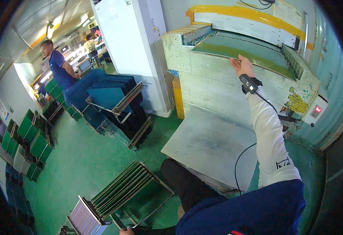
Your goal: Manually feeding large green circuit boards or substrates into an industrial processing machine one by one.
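At the bottom edge of the frame, the left hand (127, 231) is at the end of a slotted rack (158, 179) holding thin panels; it is mostly cut off, so I cannot tell how its fingers close. Right of centre lies a pale platform (214, 143). Beyond it, at upper right, the right hand (243, 67) touches the near edge of a green board (253, 56), which lies tilted across the top of a pale machine (222, 84); whether it pinches the edge I cannot tell. Farther off, dark blue panels (107, 96) stand left of a white cabinet (124, 51), and a person in a blue shirt (62, 68) stands at upper left
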`<state>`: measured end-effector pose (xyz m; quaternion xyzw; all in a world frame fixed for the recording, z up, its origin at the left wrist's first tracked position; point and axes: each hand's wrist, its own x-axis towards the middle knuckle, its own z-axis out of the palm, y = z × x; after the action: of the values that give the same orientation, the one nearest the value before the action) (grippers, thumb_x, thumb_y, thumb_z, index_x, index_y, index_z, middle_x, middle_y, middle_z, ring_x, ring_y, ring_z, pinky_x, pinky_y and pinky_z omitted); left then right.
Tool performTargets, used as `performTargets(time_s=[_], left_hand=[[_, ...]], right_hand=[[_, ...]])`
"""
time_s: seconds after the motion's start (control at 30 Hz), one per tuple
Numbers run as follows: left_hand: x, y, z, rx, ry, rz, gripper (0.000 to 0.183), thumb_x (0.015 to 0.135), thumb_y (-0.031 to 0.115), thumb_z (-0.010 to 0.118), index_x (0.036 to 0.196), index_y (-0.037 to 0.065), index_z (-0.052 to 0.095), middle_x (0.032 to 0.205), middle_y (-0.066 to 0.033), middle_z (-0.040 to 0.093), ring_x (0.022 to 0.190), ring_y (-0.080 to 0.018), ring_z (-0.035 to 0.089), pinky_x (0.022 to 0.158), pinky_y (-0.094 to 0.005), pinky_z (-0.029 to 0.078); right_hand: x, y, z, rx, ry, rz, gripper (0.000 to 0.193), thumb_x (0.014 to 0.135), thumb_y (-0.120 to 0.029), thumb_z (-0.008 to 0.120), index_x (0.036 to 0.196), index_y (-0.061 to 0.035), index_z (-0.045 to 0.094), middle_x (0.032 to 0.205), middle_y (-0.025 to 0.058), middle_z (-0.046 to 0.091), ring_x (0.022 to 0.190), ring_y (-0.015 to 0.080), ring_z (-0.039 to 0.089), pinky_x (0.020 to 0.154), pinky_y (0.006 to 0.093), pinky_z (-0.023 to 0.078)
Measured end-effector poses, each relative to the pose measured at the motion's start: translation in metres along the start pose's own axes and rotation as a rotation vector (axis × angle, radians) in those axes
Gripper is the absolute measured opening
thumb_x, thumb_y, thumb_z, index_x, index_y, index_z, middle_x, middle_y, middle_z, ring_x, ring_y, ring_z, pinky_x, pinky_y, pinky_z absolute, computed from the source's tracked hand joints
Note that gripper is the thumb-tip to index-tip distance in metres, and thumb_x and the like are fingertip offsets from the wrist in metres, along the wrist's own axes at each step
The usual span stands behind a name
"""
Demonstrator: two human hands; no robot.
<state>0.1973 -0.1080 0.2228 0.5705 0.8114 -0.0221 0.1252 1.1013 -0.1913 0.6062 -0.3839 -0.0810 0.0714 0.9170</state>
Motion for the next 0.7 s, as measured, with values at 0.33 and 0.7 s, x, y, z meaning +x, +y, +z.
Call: performTargets(time_s=[0.33,0.7], left_hand=[[-0.009,0.007,-0.013,-0.032,-0.05,-0.06,0.059,0.088,0.055,0.057,0.121,0.007,0.065,0.121,-0.0175,0.064,0.117,-0.0387,0.055,0.097,-0.05,0.046],[-0.007,0.01,-0.007,-0.018,-0.017,-0.037,0.059,0.087,0.055,0.058,0.114,0.003,0.068,0.118,-0.0203,0.065,0.115,-0.0401,0.057,0.095,-0.0508,0.047]], right_hand=[[0.002,-0.001,-0.001,-0.029,-0.032,0.009,0.023,0.097,-0.014,0.052,0.112,0.003,0.044,0.098,0.0217,0.064,0.084,0.031,0.068,0.071,0.0398,0.06],[0.011,-0.014,-0.005,0.013,0.041,0.001,0.017,0.096,-0.01,0.052,0.108,0.0025,0.049,0.092,0.0183,0.064,0.083,0.0304,0.067,0.075,0.0399,0.059]])
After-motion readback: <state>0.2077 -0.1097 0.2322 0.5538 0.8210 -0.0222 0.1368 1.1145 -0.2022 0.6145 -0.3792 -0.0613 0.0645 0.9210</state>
